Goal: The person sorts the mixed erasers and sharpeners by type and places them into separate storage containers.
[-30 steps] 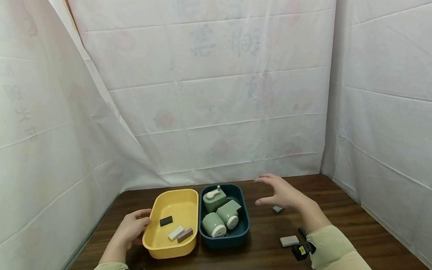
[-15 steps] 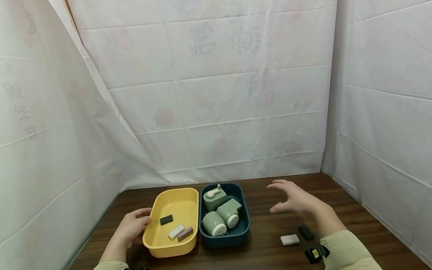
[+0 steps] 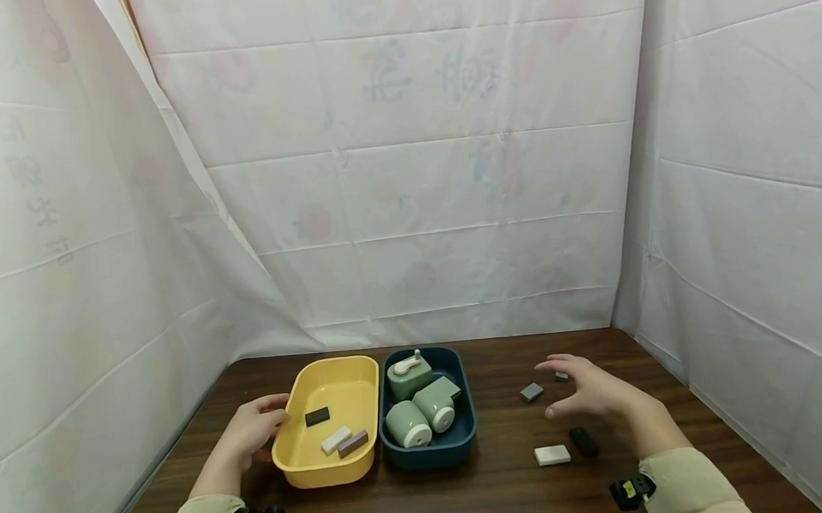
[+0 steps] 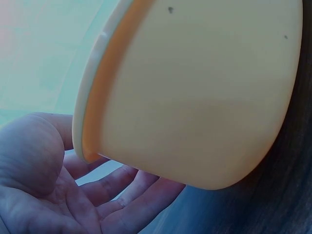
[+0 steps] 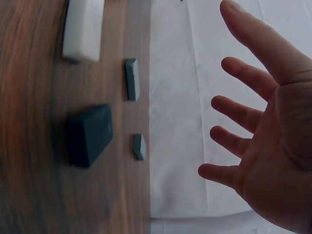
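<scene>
My left hand [image 3: 250, 433] rests at the left side of a yellow tray [image 3: 328, 478], its fingers relaxed against the rim and outer wall. In the left wrist view its thumb tip is hidden behind the tray's rim. A black block [image 3: 317, 416], a white block [image 3: 335, 439] and a mauve block [image 3: 353, 444] lie in this tray. My right hand [image 3: 592, 390] hovers over the table's right part, fingers spread and apart from everything. Near it are a white block [image 3: 552, 455], a black block [image 3: 584, 441], a grey block [image 3: 531, 392] and a small block [image 3: 562, 376] partly covered by the fingers.
A dark blue tray [image 3: 432, 458] stands right beside the yellow one. It holds green rounded pieces with white parts, one [image 3: 409, 374] with a white crank on top. White sheets [image 3: 406, 171] hang behind and at both sides of the brown wooden table [image 3: 492, 477].
My right hand has moved to the right and slightly down, away from the blue tray, uncovering the grey and black blocks. The left hand and both trays have stayed put.
</scene>
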### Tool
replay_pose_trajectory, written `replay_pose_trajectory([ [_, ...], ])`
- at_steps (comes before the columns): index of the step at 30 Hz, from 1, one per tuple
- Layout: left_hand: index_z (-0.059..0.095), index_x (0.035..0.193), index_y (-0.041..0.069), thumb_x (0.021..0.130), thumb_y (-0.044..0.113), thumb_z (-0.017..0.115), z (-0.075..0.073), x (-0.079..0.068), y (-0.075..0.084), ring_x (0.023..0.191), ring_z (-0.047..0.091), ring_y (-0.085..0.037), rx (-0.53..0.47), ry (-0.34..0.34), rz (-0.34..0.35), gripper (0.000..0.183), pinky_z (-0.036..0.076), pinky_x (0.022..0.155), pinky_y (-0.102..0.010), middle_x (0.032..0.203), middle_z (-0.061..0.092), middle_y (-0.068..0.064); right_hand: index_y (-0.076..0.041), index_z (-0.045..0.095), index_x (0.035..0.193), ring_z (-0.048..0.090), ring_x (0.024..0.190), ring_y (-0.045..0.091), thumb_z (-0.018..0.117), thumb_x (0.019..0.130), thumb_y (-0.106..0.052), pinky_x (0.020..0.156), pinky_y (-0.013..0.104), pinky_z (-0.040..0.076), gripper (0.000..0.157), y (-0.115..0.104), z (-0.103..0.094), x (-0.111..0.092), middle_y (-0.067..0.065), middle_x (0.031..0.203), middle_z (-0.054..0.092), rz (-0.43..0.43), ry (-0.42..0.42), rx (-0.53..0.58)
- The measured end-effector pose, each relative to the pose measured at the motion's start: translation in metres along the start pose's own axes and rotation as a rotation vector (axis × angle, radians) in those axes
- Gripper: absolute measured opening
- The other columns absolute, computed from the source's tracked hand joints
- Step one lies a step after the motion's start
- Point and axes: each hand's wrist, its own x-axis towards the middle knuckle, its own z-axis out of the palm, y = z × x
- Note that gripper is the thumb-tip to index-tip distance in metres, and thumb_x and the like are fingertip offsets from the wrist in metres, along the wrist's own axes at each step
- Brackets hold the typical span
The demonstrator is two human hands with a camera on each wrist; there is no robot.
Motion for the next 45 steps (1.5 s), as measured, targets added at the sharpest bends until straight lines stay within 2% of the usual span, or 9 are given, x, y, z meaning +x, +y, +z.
replay_pose_trajectory([
  [4,0.047,0.148,0.000,0.100,0.015,0.056,0.000,0.001,-0.001,0.097,0.070,-0.032,-0.001,0.004,0.001,0.051,0.062,0.063,-0.048,0.130,0.057,-0.031,-0.009,0.055,0.144,0.034,0.138,0.054,0.087,0.081,-0.037,0.101,0.067,0.041,0.076,0.009,-0.001,-0.006,0.030,0.154,0.035,0.019,-0.010,0.014],
  [12,0.047,0.147,-0.001,0.100,0.015,0.056,0.001,0.001,-0.001,0.095,0.070,-0.032,-0.008,0.006,-0.001,0.051,0.062,0.063,-0.049,0.130,0.057,-0.032,-0.015,0.058,0.143,0.031,0.140,0.055,0.089,0.077,-0.036,0.103,0.071,0.036,0.076,0.023,0.001,-0.022,0.028,0.154,0.037,0.134,-0.046,0.080],
  [20,0.047,0.147,-0.001,0.099,0.015,0.056,0.001,0.001,-0.001,0.095,0.070,-0.032,-0.013,0.004,0.000,0.051,0.062,0.063,-0.049,0.129,0.058,-0.031,-0.010,0.060,0.139,0.041,0.135,0.052,0.089,0.078,-0.033,0.102,0.069,0.038,0.071,0.037,0.003,-0.028,0.024,0.146,0.048,0.098,-0.051,0.057],
  [28,0.047,0.147,-0.002,0.100,0.015,0.056,0.001,0.001,-0.001,0.095,0.070,-0.032,-0.011,0.006,-0.001,0.051,0.062,0.063,-0.049,0.129,0.057,-0.031,-0.008,0.060,0.139,0.035,0.136,0.058,0.089,0.079,-0.029,0.102,0.074,0.034,0.070,0.041,0.004,-0.035,0.029,0.149,0.043,0.140,-0.090,0.105],
  [40,0.045,0.149,-0.001,0.101,0.014,0.054,0.001,0.000,-0.002,0.092,0.071,-0.033,-0.036,-0.008,0.018,0.051,0.061,0.062,-0.050,0.126,0.059,-0.029,-0.011,0.066,0.133,0.033,0.134,0.062,0.089,0.079,-0.028,0.100,0.077,0.032,0.061,0.050,0.005,-0.043,0.036,0.148,0.040,0.145,-0.148,0.090],
  [45,0.045,0.149,-0.001,0.100,0.013,0.054,0.001,0.000,-0.002,0.092,0.071,-0.032,-0.035,-0.005,0.013,0.051,0.062,0.062,-0.049,0.126,0.059,-0.029,-0.016,0.068,0.130,0.030,0.135,0.063,0.089,0.078,-0.029,0.100,0.078,0.029,0.058,0.051,0.007,-0.047,0.036,0.150,0.037,0.180,-0.163,0.107],
])
